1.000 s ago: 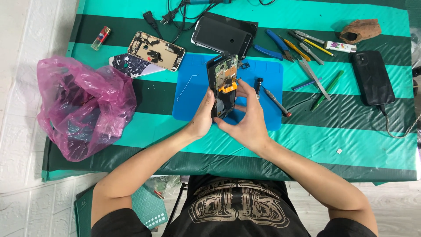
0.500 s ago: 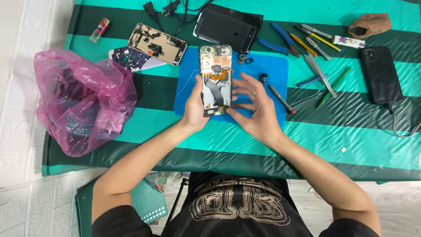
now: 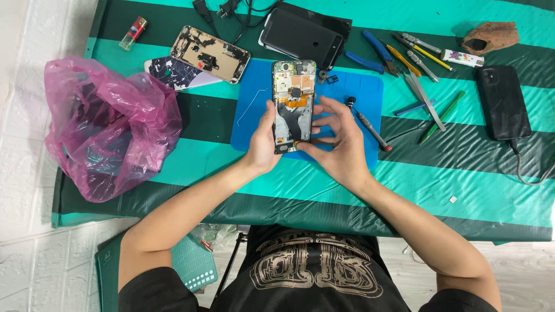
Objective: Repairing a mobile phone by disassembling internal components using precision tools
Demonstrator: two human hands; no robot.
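While I look straight down at the counter [image 3: 404, 179] with its green striped cloth, my left hand [image 3: 263, 144] has its grip closed on the left edge of an opened phone [image 3: 293, 104], thumb along the side, and my right hand [image 3: 341, 141] pinches the lower right edge with the other fingers spread loosely beside it. That phone stands above the blue mat [image 3: 352, 92], its bare insides facing me (a camera module at the top and an orange strip across the middle show clearly). A screwdriver [image 3: 370, 128] lies on the mat just beside my right hand. To the left sits a crumpled pink plastic bag [image 3: 110, 130], and near it another stripped phone frame [image 3: 211, 54] rests over a cracked back cover [image 3: 170, 74]. Behind the mat lies a dark phone body [image 3: 303, 34]. Pliers and more screwdrivers [image 3: 404, 60] are scattered to the right, and farther right a black phone [image 3: 503, 101] lies with a cable plugged in.
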